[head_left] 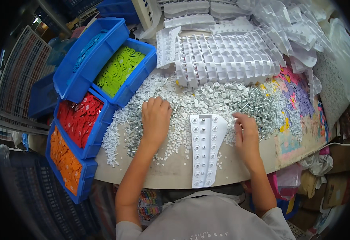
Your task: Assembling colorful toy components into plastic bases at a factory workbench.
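Note:
A long white plastic panel [202, 152] lies before me on the table, with round sockets down both sides and small metal pins in its middle channel. To its left, my left hand [155, 120] dips into heaped metal pins [134, 134] and small white discs [175, 146]. Its fingers are bunched together, and the fingertips are hidden against the pile. Beside the panel's right edge is my right hand [247, 130], thumb and index finger apart and the rest loosely curled. Nothing shows between those fingers. White round caps [215, 96] are heaped just beyond the panel.
Blue bins [89, 154] at the left hold red [79, 118], orange [65, 160], green [121, 68] and blue pieces. Stacked white panels [227, 58] line the far side. Purple and pink pieces [299, 98] cover the right of the table, whose curved front edge lies against me.

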Demonstrator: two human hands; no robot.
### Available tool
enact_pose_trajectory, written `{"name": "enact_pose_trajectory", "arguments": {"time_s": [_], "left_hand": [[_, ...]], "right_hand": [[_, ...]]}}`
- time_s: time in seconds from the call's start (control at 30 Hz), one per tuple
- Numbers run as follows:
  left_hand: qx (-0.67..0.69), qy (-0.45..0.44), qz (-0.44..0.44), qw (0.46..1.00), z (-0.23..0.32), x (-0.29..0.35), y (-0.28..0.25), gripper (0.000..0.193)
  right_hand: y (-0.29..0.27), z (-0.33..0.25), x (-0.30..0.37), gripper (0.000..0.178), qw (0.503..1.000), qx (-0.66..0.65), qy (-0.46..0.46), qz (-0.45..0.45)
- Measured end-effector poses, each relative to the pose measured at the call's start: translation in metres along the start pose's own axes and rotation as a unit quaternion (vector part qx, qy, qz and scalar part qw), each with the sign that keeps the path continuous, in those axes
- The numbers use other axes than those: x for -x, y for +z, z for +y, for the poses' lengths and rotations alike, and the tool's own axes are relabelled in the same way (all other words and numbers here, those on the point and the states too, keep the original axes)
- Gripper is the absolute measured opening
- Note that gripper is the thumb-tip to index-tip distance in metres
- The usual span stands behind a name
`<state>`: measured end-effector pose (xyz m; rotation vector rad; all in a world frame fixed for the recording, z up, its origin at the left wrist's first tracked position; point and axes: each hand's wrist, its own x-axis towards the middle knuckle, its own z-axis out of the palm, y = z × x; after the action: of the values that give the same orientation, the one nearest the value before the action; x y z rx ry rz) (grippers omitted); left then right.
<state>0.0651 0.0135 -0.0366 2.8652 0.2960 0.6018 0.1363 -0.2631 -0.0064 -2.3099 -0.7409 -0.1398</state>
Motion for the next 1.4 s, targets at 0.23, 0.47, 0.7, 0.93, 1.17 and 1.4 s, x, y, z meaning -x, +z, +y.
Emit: {"name": "enact_pose_trajectory", "arguments": {"time_s": [0.23,0.47,0.7,0.93,1.17,1.4], "left_hand": [[0.14,-0.042,0.028,0.989,0.022,0.004,-0.017,0.01],[0.363,-0.08,-0.027,0.928,0.048,0.028,-0.037,0.018],[0.403,-0.115,-0.079,0.904,0.064,0.047,-0.03,0.015],[0.36,0.003,-0.052,0.931,0.073,0.052,-0.012,0.014],[0.318,0.019,-0.041,0.947,0.077,0.057,-0.005,0.014],[0.224,0.088,-0.018,0.97,0.088,0.062,-0.016,0.014]], "right_hand": [[0.022,-0.026,0.013,0.014,0.98,-0.191,0.021,-0.058],[0.038,-0.026,0.015,0.014,0.991,-0.108,-0.033,-0.076],[0.023,-0.026,0.013,0.02,0.992,-0.029,-0.115,-0.047],[-0.014,0.029,0.013,0.015,0.981,0.195,-0.008,0.008],[-0.009,0.036,0.016,0.013,0.979,0.204,-0.022,-0.018],[-0.01,0.013,0.026,0.008,0.998,0.057,-0.02,0.019]]}}
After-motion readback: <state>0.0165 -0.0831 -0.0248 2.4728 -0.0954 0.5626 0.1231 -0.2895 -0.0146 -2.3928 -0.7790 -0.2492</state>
